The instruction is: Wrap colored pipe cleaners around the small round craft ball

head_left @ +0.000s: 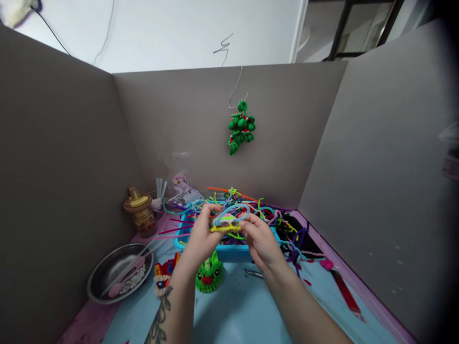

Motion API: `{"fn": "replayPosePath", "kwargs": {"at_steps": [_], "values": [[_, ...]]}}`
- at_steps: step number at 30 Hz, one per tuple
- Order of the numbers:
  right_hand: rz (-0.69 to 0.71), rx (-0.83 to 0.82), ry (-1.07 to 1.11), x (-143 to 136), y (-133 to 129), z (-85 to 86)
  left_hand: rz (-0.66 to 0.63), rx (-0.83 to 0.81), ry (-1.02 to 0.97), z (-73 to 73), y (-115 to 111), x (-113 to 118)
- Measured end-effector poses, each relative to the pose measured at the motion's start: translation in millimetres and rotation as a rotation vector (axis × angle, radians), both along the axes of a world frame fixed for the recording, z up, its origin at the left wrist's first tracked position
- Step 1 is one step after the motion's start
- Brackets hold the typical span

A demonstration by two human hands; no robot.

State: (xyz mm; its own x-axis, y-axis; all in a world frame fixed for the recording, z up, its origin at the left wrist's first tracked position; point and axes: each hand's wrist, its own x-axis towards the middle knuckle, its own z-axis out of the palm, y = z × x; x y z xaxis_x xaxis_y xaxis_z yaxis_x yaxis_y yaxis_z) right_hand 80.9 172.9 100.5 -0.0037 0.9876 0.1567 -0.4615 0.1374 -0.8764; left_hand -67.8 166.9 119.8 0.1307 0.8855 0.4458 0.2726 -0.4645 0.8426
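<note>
Over the front of a blue basket (pixel 233 253), my left hand (pixel 205 234) and my right hand (pixel 258 236) meet at a small bundle of bent pipe cleaners. A light blue pipe cleaner (pixel 238 208) curves in a loop above the fingers, and a yellow pipe cleaner (pixel 225 229) runs across below it. The fingers of my left hand close round the bundle's left side. At its right end, my right thumb and fingers pinch the pipe cleaners. Beneath my hands stands a green fuzzy figure (pixel 209 276) with eyes and a red patch.
Many loose pipe cleaners spill from the basket. To the left are a metal bowl (pixel 95 286) with small white pieces, a red-and-orange fuzzy figure (pixel 165 274) and a brown-lidded cup (pixel 139 215). Pliers (pixel 254 273) lie near my right wrist. A green ornament (pixel 242 126) hangs on the back panel.
</note>
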Motion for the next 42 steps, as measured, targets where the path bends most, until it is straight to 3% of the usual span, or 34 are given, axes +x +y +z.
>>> {"fn": "replayPosePath", "kwargs": {"at_steps": [7, 14, 18, 20, 24, 25, 27, 31, 36, 42], "values": [[-0.005, 0.065, -0.072, 1.1, -1.8, 1.6, 0.169, 0.134, 0.160, -2.1, 3.0, -3.9], [0.075, 0.019, -0.113, 8.6, 2.6, 0.3, 0.072, 0.183, 0.241, 2.5, -0.1, 1.6], [0.093, 0.054, -0.272, 19.3, 7.0, 3.7, 0.082, 0.237, 0.272, 4.1, 2.0, -1.3], [-0.006, 0.092, -0.335, 24.7, 7.1, 6.9, 0.108, 0.256, 0.304, 3.6, 2.6, -2.9], [-0.553, 0.315, -0.448, 28.8, -6.0, 15.6, 0.171, 0.288, 0.405, 1.3, 0.0, -0.1], [-0.603, 0.396, -0.532, 28.1, -11.2, 17.8, 0.181, 0.297, 0.438, 0.9, -1.3, 2.0], [-0.501, 0.527, -0.689, 25.2, -20.1, 21.2, 0.186, 0.317, 0.511, 0.4, -4.1, 7.0], [-0.318, 0.611, -0.809, 19.4, -24.9, 23.4, 0.173, 0.338, 0.654, 0.5, -7.4, 16.1], [-0.353, 0.569, -0.659, 22.2, -26.7, 26.4, 0.183, 0.330, 0.767, -3.0, -4.8, 21.5], [-0.443, 0.412, -0.254, 35.8, -39.5, 30.2, 0.162, 0.275, 0.730, -12.8, 1.6, 21.5]]}}
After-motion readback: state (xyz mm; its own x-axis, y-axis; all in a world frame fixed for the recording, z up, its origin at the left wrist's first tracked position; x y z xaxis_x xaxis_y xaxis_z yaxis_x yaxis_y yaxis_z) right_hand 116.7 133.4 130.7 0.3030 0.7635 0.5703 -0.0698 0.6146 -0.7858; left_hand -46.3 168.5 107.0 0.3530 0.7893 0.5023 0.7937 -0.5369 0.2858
